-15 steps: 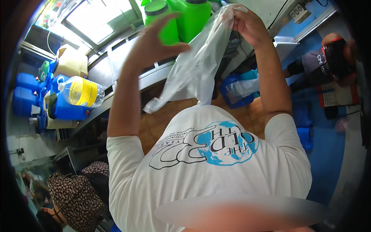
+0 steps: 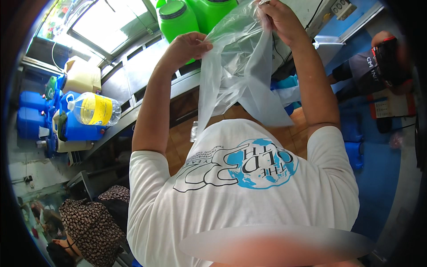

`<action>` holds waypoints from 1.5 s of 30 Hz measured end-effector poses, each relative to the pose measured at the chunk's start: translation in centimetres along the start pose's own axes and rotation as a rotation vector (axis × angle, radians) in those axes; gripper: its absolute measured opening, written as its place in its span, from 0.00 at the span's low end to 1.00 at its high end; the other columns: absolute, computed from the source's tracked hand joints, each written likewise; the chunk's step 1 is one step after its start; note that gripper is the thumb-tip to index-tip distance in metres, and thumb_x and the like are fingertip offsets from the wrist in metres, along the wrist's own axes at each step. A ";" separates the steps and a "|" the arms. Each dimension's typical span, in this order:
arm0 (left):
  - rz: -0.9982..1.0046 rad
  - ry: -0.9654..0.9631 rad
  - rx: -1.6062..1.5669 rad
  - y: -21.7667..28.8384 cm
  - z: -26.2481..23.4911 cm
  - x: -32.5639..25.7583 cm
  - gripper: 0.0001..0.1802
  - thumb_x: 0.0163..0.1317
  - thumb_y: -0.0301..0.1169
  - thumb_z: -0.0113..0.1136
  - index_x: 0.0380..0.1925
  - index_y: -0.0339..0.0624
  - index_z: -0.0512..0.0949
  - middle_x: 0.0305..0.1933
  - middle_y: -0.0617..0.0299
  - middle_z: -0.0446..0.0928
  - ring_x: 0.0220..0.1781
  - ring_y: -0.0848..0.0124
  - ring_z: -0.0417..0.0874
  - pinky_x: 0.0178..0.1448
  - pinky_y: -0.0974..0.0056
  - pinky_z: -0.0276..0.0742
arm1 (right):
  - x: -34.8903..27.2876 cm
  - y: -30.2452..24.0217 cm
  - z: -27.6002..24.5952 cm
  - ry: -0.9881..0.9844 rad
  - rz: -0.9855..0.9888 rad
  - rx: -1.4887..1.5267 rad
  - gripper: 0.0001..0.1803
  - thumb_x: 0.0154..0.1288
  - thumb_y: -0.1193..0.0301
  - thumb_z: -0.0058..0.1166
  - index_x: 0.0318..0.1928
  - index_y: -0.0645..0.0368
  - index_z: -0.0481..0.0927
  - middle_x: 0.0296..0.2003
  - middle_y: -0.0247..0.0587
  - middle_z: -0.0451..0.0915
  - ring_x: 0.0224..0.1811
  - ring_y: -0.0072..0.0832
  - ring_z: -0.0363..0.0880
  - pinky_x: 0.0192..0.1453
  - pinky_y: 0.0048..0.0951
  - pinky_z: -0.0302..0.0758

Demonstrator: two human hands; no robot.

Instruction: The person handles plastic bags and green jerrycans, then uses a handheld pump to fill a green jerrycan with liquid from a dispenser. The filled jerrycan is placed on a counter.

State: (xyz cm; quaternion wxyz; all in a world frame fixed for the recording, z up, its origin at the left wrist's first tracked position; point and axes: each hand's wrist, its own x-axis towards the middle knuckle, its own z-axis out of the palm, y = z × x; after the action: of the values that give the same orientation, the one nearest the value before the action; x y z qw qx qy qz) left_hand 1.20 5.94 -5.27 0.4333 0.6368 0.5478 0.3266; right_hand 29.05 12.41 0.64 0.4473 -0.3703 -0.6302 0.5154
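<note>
A clear plastic bag (image 2: pixel 242 66) hangs spread between my two hands in front of my chest. At its upper left edge, my left hand (image 2: pixel 187 50) pinches the plastic between thumb and fingers. Higher up on the right, my right hand (image 2: pixel 278 20) is closed on the bag's other upper corner. The thin film falls in loose folds, and its lower right corner reaches the front of my white shirt. Behind the bag stand green plastic jugs (image 2: pixel 175 20) with dark caps, partly hidden by it.
A steel counter (image 2: pixel 129 73) runs along the left front. Blue jugs (image 2: pixel 78 122) and a clear bottle with a yellow label (image 2: pixel 97 109) stand at the left. One person in a patterned top (image 2: pixel 91 231) is at the lower left, another (image 2: pixel 364 71) at the right.
My left hand, apart from the bag before, now grips its left edge. The bag has gone from a narrow bunch to a wide spread. My right hand keeps its hold.
</note>
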 end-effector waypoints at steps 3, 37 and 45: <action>0.032 -0.022 -0.186 -0.6 0.2 -0.3 0.19 0.55 0.41 0.71 0.40 0.38 0.81 0.35 0.64 0.83 0.34 0.78 0.80 0.42 0.72 0.75 | 0.1 -0.4 0.5 0.033 -0.008 -0.055 0.06 0.66 0.70 0.45 0.34 0.57 0.75 0.21 0.29 0.72 0.17 0.17 0.66 0.21 0.20 0.64; 0.195 0.640 -0.260 -6.1 -17.1 -9.2 0.28 0.73 0.43 0.39 0.59 0.28 0.68 0.59 0.44 0.73 0.63 0.57 0.73 0.70 0.54 0.67 | -16.5 28.3 -5.0 -0.792 0.768 -0.147 0.18 0.67 0.57 0.52 0.52 0.51 0.76 0.38 0.30 0.76 0.43 0.21 0.72 0.42 0.29 0.74; 0.456 0.671 1.223 -8.9 -14.7 -10.9 0.15 0.65 0.40 0.58 0.42 0.41 0.79 0.41 0.56 0.80 0.46 0.62 0.81 0.56 0.59 0.76 | -16.5 31.5 -2.5 -0.716 0.857 0.010 0.19 0.70 0.53 0.49 0.41 0.58 0.80 0.34 0.35 0.81 0.37 0.24 0.79 0.46 0.28 0.76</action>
State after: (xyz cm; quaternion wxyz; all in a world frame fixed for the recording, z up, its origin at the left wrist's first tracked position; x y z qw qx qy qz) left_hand -17.58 -1.70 -6.71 -0.2693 0.7286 0.5894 0.2220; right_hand 37.01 4.00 -33.08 -0.0423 -0.3931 -0.5334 0.7478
